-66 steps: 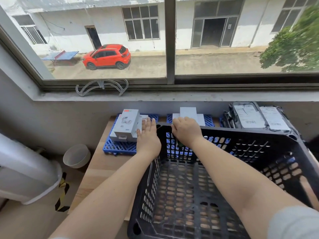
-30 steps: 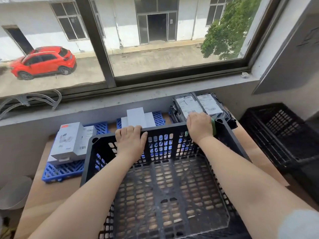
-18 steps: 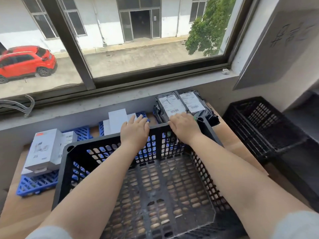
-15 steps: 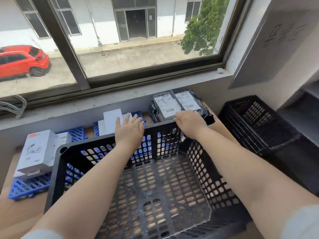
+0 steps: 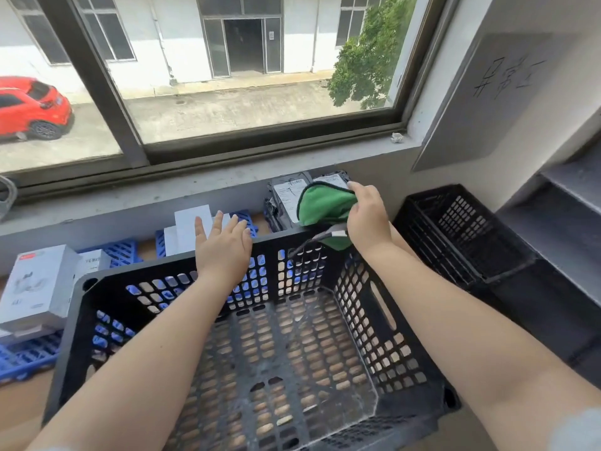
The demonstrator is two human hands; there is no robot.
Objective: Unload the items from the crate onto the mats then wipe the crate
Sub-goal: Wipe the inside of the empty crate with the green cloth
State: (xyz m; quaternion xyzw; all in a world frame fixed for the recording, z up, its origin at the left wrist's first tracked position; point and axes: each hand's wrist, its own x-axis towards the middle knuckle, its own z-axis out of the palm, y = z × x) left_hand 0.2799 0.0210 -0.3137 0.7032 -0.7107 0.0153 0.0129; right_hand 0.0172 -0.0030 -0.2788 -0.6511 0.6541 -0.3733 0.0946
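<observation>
A black perforated crate stands in front of me with nothing inside it. My right hand is shut on a green cloth, held just above the crate's far right corner. My left hand hovers open with fingers spread over the crate's far rim. Behind the crate, white boxes and flat white boxes lie on blue mats. Grey labelled mailer bags lie at the back right.
The wooden table sits under a window sill. A second black crate stands to the right on the floor, beside dark grey shelves.
My right hand has lifted off the far rim, and the green cloth now shows spread out in it. My left hand let go of the rim and opened. The view swung right.
</observation>
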